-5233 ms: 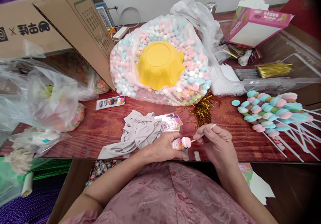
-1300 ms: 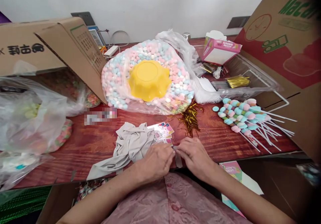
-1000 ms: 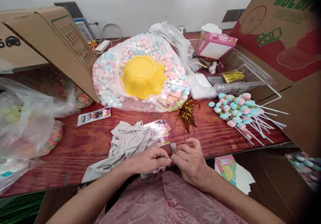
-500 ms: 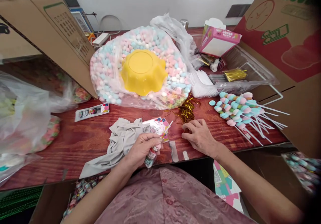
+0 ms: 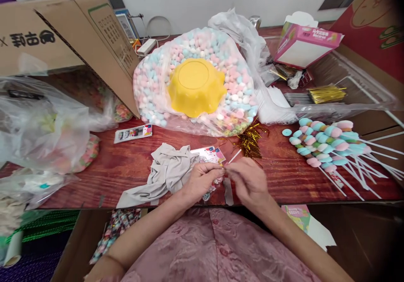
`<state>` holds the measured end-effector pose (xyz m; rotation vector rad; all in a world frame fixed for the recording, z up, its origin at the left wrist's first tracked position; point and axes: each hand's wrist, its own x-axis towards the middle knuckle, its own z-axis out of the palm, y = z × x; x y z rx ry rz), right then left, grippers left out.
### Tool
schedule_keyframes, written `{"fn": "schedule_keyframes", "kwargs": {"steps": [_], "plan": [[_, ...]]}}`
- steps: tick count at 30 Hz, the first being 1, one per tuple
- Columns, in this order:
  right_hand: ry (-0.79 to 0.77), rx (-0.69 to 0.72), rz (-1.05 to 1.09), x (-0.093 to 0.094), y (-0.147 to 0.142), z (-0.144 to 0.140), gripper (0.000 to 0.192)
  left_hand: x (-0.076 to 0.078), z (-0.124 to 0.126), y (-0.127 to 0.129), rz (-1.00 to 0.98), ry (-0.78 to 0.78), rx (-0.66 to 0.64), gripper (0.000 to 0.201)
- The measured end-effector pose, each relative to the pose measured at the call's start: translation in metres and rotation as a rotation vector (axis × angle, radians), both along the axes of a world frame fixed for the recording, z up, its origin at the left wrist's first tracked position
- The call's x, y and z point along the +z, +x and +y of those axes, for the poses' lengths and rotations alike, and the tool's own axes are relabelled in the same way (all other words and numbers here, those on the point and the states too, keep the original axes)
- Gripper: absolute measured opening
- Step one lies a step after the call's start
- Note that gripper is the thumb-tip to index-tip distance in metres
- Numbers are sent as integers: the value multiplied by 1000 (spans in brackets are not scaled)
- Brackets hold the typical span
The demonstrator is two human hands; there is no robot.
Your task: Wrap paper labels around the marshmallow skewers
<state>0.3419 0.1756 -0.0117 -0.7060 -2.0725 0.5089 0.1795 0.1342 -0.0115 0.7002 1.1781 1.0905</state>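
My left hand (image 5: pixel 202 181) grips a bagged candy skewer (image 5: pixel 211 191) by its neck; its sweets hang below the fingers and its white stick pokes up to the right. My right hand (image 5: pixel 248 180) pinches at that same neck, fingertips touching the left ones. What the right fingers hold is too small to make out. A heap of gold twist ties (image 5: pixel 251 141) lies just beyond my right hand. Printed cards (image 5: pixel 211 155) and a grey cloth (image 5: pixel 167 172) sit behind my left hand.
A big clear bag of pastel candies (image 5: pixel 158 80) carries an upturned yellow bowl (image 5: pixel 195 86). Several finished skewers (image 5: pixel 328 145) lie at the right. A pink box (image 5: pixel 304 44), cardboard boxes (image 5: pixel 63 42) and plastic bags (image 5: pixel 44 126) ring the red table (image 5: pixel 284 172).
Half a second ago my right hand rested by the gold twist ties; it has come back to the skewer's neck. My left hand has lifted the skewer slightly toward it.
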Motion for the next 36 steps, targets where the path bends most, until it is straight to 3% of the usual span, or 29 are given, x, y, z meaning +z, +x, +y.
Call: {"fn": "schedule_keyframes", "kwargs": {"steps": [3,7,9,12,16,21,24,26,29,32,34,36], "plan": [[-40,-14,-20,-9,-12,-9,28,0,1,0,97,122,10,18],[-386,-24,116,-22,-16,-15,23,0,-6,-5,150,163,-27,18],[-464,-95,182,-25,-18,-20,23,-1,-9,-6,150,184,-30,19],[-443,-197,216,-23,-25,-27,31,-3,-10,-6,155,209,-22,27],[-304,-259,127,-21,-28,-30,49,-6,-8,-7,138,207,-23,35],[-148,-241,75,-28,-23,-30,57,-7,-8,-5,73,95,-1,36],[-234,-256,203,-33,-17,-36,52,-5,-9,-3,55,48,2,39],[-378,-257,265,-35,-13,-39,35,-4,-8,-1,117,107,-14,40],[-680,-150,292,-35,-6,-36,9,0,-7,-1,243,234,-50,37],[-914,79,333,-31,3,-21,16,8,-6,-2,277,268,-151,36],[-942,238,284,-23,10,-12,21,14,-6,-5,164,174,-280,36],[-801,336,166,-10,16,-7,23,20,-5,-9,-7,21,-406,35]]}}
